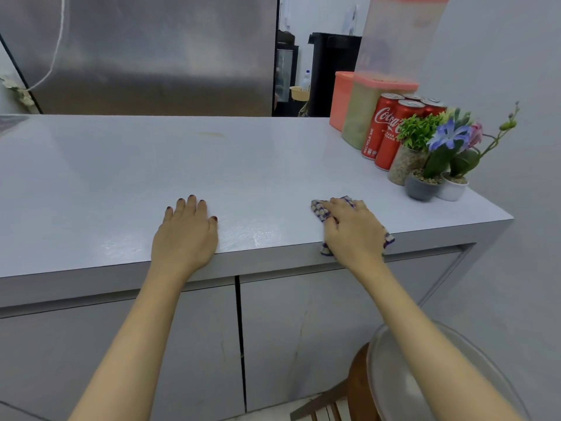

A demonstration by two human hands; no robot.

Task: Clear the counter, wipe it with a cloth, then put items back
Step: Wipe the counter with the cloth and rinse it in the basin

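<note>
Both flat: left hand (pixel 185 235) on counter (pixel 121 177), right hand (pixel 352 232) on cloth (pixel 317 210).

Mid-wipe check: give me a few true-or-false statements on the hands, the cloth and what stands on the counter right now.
1. The right hand presses a checkered cloth onto the counter near its front edge. True.
2. The left hand holds a Coca-Cola can. False: it lies flat on the counter and holds nothing.
3. The Coca-Cola cans stand upright at the counter's right end. True.
4. The cloth covers the yellowish stain. False: the stain lies bare near the back edge, well away from the cloth.
</note>
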